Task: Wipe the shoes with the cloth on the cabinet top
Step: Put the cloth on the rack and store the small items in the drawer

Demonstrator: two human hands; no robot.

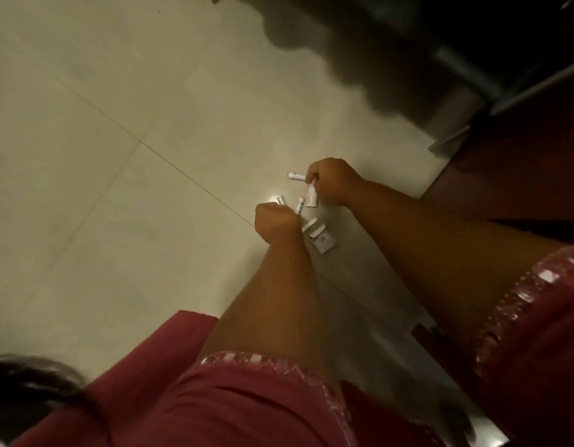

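Pale beige floor tiles (118,156) filled most of the view, seen from a camera tilted steeply down over a person in a pink-red garment with shiny trimmed sleeves (256,359). Both bare arms reached down and forward to a small scatter of white things on the floor. The left hand (274,222) was curled closed around two small white tubes (290,204), whose ends stuck out past the knuckles, pointing up and away from the person. The right hand (331,182), just beyond and to the right, was also curled; it gripped another white tube (297,176), lying crosswise and pointing left, and seemed to hold a small white bottle (311,198) below the fingers, though blur made that uncertain. Between the wrists, on the floor, lay a thin white stick (310,224) and a small open box (322,241), nearer the left hand. Neither shoes nor cloth nor cabinet top appeared anywhere in view, so their direction from the hands could not be told. A dark red-brown piece of furniture (505,175) stood at the right edge, with dark blurred shapes above it. Judging from this, both hands were full, and wiping had not yet begun.
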